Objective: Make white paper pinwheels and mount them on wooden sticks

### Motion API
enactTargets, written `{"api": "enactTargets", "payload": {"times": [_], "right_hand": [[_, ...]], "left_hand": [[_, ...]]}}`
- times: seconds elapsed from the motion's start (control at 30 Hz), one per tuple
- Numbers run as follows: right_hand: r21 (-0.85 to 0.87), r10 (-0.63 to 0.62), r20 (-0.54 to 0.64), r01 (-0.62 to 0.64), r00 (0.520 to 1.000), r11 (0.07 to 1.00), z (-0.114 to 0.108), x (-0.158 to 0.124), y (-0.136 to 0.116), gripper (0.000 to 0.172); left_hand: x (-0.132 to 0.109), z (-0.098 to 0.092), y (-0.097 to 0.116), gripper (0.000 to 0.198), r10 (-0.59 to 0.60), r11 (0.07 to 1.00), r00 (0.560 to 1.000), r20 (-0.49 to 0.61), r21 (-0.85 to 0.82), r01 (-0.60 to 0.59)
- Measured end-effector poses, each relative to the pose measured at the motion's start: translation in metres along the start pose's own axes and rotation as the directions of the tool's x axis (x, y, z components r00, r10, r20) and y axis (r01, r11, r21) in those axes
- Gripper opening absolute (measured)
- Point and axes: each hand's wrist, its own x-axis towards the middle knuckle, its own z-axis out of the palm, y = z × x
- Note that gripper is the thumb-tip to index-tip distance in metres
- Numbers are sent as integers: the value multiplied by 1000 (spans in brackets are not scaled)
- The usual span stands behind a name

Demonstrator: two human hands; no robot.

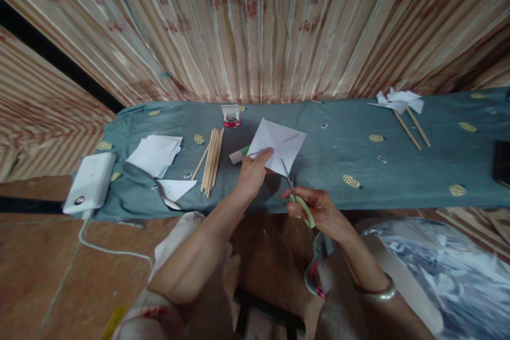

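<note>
Pinching a white paper square (281,141) near the middle of the frame, the left hand (251,172) has its thumb and fingers closed on the sheet's lower left corner and holds it just above the teal cloth (358,162) that covers the table. The sheet shows diagonal creases.

Just below and to the right, the right hand (321,212) is curled tight around the green handles of the scissors (297,199). Their blades point up and to the left, and the tip meets the lower edge of the paper square. How far the blades are parted cannot be told. A metal bangle (378,292) sits on the right wrist at the lower right.

Behind the left hand lies a glue stick (238,155), partly hidden by the paper. To its left rests a bundle of wooden sticks (211,159), and further left a loose stack of white sheets (155,154), with a folded paper triangle (177,188) below it. A small red box (231,116) stands at the cloth's far edge. A white device (91,180) with a cable sits at the cloth's left end. Two paper pinwheels (398,101) on sticks lie at the upper right.
</note>
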Motion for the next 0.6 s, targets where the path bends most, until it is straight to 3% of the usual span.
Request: {"api": "enactTargets", "payload": {"times": [0.33,0.6], "right_hand": [[96,39,-32,-36,999,995,2,2,2,48],[62,12,-47,-9,999,998,2,2,1,48]], "left_hand": [[1,-1,1,17,5,1000,1000,-2,19,-5],[1,-1,-3,18,-15,1000,999,40,-6,16]]}}
